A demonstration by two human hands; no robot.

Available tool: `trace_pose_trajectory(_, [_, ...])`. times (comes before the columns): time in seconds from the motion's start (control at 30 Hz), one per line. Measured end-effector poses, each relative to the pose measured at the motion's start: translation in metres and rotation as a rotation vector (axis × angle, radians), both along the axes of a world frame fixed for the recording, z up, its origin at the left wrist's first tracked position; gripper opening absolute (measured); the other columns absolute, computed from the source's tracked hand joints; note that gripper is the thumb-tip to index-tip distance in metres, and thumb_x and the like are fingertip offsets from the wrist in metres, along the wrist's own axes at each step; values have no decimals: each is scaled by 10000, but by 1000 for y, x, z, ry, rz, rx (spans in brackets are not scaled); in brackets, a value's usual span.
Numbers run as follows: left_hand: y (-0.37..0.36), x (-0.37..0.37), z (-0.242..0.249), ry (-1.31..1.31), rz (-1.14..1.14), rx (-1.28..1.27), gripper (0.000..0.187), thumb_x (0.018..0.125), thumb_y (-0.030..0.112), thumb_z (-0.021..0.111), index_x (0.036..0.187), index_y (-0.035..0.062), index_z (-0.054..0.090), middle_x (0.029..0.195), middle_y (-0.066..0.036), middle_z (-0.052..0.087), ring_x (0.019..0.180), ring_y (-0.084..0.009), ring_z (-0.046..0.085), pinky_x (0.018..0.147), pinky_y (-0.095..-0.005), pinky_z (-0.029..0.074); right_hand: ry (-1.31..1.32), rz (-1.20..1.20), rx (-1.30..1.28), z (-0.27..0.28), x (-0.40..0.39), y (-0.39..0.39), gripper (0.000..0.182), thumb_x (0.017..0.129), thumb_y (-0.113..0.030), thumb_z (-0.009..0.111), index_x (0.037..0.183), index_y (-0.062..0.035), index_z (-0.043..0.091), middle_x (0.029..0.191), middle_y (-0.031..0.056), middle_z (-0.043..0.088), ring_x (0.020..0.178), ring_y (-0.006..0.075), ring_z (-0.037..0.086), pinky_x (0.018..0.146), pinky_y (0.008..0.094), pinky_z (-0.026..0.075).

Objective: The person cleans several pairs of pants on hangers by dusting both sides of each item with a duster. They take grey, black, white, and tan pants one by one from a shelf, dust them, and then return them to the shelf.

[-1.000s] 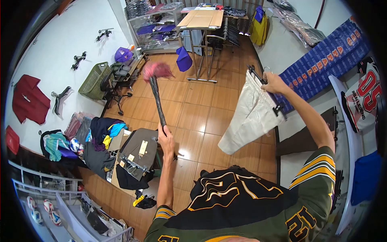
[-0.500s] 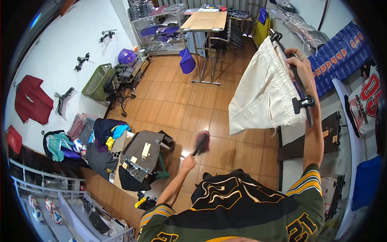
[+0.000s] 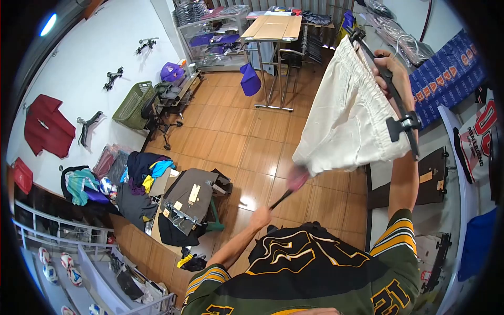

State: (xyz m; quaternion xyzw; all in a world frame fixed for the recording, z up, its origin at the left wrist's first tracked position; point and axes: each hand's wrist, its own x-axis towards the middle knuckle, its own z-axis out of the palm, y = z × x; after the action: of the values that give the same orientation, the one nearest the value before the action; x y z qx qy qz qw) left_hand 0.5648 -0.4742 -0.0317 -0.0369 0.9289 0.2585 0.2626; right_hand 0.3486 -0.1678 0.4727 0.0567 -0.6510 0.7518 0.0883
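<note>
My right hand (image 3: 396, 76) is raised at the right, fingers wrapped round a black clip hanger (image 3: 403, 124). From its clips hang cream-white shorts (image 3: 346, 118) with a gathered elastic waistband. My left hand (image 3: 259, 217), lower and nearer my body, is closed on the dark handle of a duster (image 3: 298, 178). The duster's reddish fluffy head is blurred by motion and meets the lower hem of the shorts in this view.
Brown trousers (image 3: 184, 197) with tags lie on a low stand at left, beside a pile of clothes (image 3: 144, 170). A metal-legged table (image 3: 273, 27) stands at the back. More trousers (image 3: 412, 181) hang along the right wall. A green basket (image 3: 131, 105) is at the left wall.
The duster has swung right and up to the bottom of the shorts, my left hand moving right with it. The shorts and hanger have shifted and tilted slightly in view.
</note>
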Motion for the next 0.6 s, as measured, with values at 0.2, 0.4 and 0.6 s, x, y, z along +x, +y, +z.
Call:
trace_pose_trajectory(0.2, [-32,-8,36,506,325,162,355,1013,244,467,1322,99,563,756,-314,625,703,-475,650,598,-535,485,87,101,4,12,19,6,320,906,-145,575,1188,4,568,753,17,572,457,36,421,385,188,290])
trace_pose_trajectory(0.4, [41,-63,174,970,436,606,473,998,79,491,1468,79,431,765,-297,601,586,-365,619,555,-438,468,140,258,50,5,9,-13,367,890,-128,553,1227,18,559,792,28,585,506,42,442,413,195,304])
trace_pose_trajectory(0.6, [32,-44,61,436,161,329,363,997,185,495,1340,76,535,854,-316,637,793,-501,626,644,-563,467,91,416,-134,28,32,-18,410,899,-108,499,1283,36,478,868,103,550,535,65,452,464,190,444])
